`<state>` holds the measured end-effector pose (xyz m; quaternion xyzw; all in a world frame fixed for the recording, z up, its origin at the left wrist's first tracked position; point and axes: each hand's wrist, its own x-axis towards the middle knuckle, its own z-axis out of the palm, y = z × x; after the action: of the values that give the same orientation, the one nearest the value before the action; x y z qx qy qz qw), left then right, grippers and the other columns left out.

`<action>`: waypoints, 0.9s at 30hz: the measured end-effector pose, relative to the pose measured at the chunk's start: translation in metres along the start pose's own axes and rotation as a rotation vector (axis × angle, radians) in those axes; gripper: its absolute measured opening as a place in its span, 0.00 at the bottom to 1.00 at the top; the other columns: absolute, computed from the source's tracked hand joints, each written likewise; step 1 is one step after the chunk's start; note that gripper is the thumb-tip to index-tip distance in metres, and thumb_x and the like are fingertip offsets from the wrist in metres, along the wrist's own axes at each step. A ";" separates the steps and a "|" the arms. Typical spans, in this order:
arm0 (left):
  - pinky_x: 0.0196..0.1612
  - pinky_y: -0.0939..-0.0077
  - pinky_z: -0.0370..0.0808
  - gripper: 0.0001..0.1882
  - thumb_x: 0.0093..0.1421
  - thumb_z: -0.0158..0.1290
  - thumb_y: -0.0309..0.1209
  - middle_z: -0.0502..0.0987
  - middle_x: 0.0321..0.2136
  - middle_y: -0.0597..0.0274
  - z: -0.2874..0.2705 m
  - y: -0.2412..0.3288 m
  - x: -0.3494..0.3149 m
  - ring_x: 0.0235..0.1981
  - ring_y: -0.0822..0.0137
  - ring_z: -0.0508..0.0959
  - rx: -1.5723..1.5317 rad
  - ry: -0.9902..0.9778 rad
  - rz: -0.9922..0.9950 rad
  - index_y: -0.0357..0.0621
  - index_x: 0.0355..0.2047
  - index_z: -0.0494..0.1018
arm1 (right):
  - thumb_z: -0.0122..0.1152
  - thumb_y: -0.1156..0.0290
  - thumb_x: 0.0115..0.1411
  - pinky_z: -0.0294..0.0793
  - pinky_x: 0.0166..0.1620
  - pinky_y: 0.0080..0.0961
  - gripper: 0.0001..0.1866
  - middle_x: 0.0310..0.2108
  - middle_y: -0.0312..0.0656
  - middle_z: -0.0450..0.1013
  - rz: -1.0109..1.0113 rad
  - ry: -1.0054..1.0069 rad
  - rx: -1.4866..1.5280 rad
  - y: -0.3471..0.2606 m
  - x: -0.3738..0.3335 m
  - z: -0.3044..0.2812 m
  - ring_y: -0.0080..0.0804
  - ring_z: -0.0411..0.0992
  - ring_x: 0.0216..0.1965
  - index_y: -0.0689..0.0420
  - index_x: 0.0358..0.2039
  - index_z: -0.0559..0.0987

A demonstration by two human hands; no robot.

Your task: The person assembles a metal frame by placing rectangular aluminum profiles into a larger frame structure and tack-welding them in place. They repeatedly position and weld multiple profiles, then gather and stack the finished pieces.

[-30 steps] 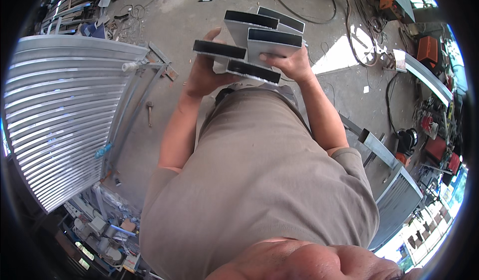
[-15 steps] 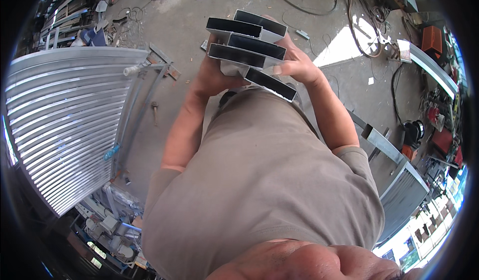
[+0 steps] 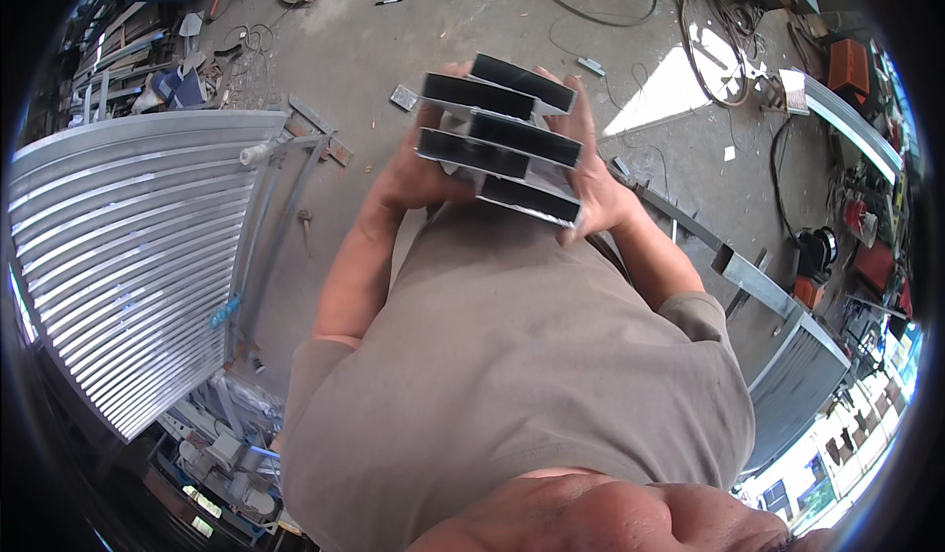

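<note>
Several rectangular metal tubes are bundled in front of my belly, their dark open ends facing up. They lie in a staggered stack, some set further left and others further right. My left hand is wrapped around the left side of the bundle. Against the right side presses my right hand, its fingers reaching along the far side and its thumb near the closest tube. The lower lengths of the tubes are hidden beneath their ends and my hands.
On the left stands a large slatted metal panel, with a hammer on the floor beside it. Metal frames stand at the right. Cables and a marker pen lie on the far concrete floor.
The bundle has come nearer to my body and its tube ends sit more evenly. The closest tube is less slanted. My right hand has shifted down along the bundle's right side.
</note>
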<state>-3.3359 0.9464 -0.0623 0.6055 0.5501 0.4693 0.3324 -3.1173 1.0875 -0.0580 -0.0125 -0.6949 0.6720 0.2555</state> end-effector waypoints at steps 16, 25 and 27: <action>0.74 0.56 0.57 0.85 0.41 0.76 0.60 0.44 0.76 0.44 -0.010 0.019 0.018 0.74 0.53 0.56 -0.189 0.085 0.145 0.41 0.75 0.21 | 0.86 0.47 0.43 0.55 0.73 0.54 0.84 0.69 0.60 0.61 -0.109 0.052 -0.015 -0.023 0.067 0.024 0.56 0.63 0.69 0.62 0.74 0.24; 0.72 0.51 0.58 0.87 0.39 0.73 0.69 0.41 0.76 0.44 0.002 0.035 0.027 0.73 0.47 0.55 -0.330 0.068 0.051 0.40 0.75 0.21 | 0.88 0.55 0.42 0.67 0.67 0.48 0.81 0.62 0.54 0.70 -0.196 0.176 -0.159 -0.022 0.067 0.022 0.49 0.72 0.62 0.61 0.74 0.29; 0.72 0.51 0.57 0.85 0.40 0.73 0.68 0.43 0.75 0.43 0.000 0.031 0.023 0.73 0.46 0.56 -0.303 0.067 0.074 0.39 0.75 0.23 | 0.89 0.55 0.41 0.67 0.66 0.47 0.80 0.62 0.53 0.70 -0.192 0.170 -0.178 -0.017 0.061 0.021 0.48 0.73 0.61 0.61 0.75 0.31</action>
<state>-3.3258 0.9637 -0.0288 0.5524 0.4612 0.5786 0.3839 -3.1723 1.0886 -0.0204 -0.0253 -0.7258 0.5767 0.3742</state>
